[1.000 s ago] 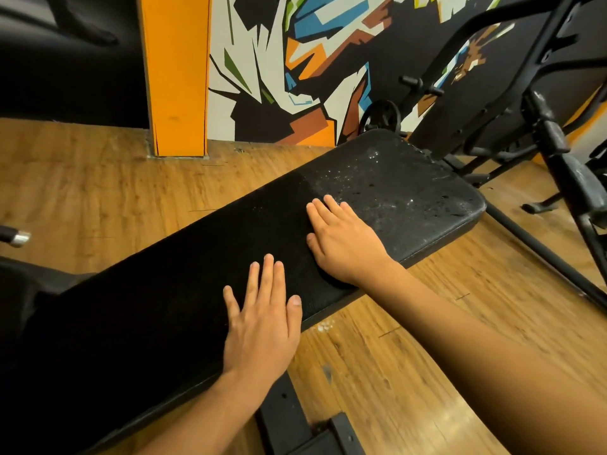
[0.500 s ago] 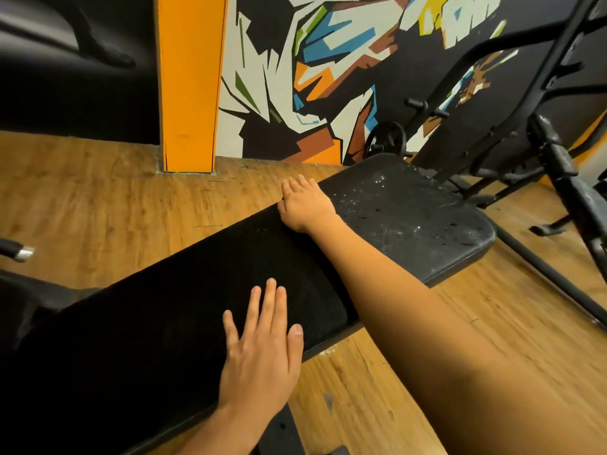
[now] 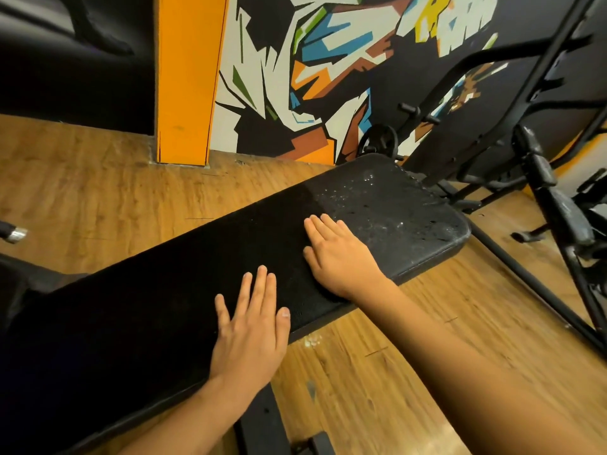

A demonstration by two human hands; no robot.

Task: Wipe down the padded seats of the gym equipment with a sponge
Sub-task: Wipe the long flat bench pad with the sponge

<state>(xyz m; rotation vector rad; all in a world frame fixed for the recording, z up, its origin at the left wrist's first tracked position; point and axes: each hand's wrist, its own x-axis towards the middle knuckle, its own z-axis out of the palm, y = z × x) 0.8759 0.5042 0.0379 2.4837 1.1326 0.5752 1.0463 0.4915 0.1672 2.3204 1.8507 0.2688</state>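
**Two hands flat on the bench, sponge nowhere to be seen**

Back comes the right hand! Half a second ago it was stretched out to the far edge of the bench pad; now it has swept back toward the near edge, finishing a stroke across the pad. It lies palm down with fingers straight, clutching nothing that shows. The left hand hasn't budged: it rests at seven o'clock of the right, fingers straight, palm pressed to the pad as a brace.

The sponge? I can't see it. It may be under the right palm, but nothing peeks out, so I cannot tell.

The right hand sits right on the line where clean, dark padding meets the speckled end. That grey, spotted patch runs off at two o'clock from the fingertips. By my reading the near stretch is done, and that far end is what's left to wipe.
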